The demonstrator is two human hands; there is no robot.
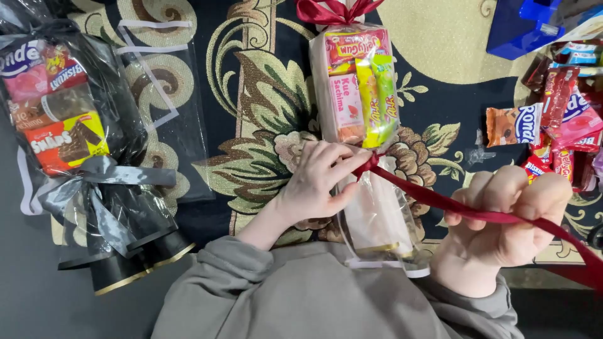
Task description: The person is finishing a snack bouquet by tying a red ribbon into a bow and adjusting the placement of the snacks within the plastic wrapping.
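A clear gift bag of snack packets (355, 88) lies lengthwise on a patterned carpet, a red bow (331, 10) at its far end. My left hand (319, 177) pinches the bag's middle where a dark red ribbon (433, 199) wraps around it. My right hand (510, 220) is closed on the ribbon's free length, which runs taut to the lower right. The bag's near end (377, 235) is mostly see-through with a gold-edged base.
At left lies a finished black-wrapped snack bundle (59, 116) tied with a grey ribbon (100, 179). An empty clear bag (166, 94) lies beside it. Several loose snack packets (556, 116) pile up at right, under a blue object (518, 28).
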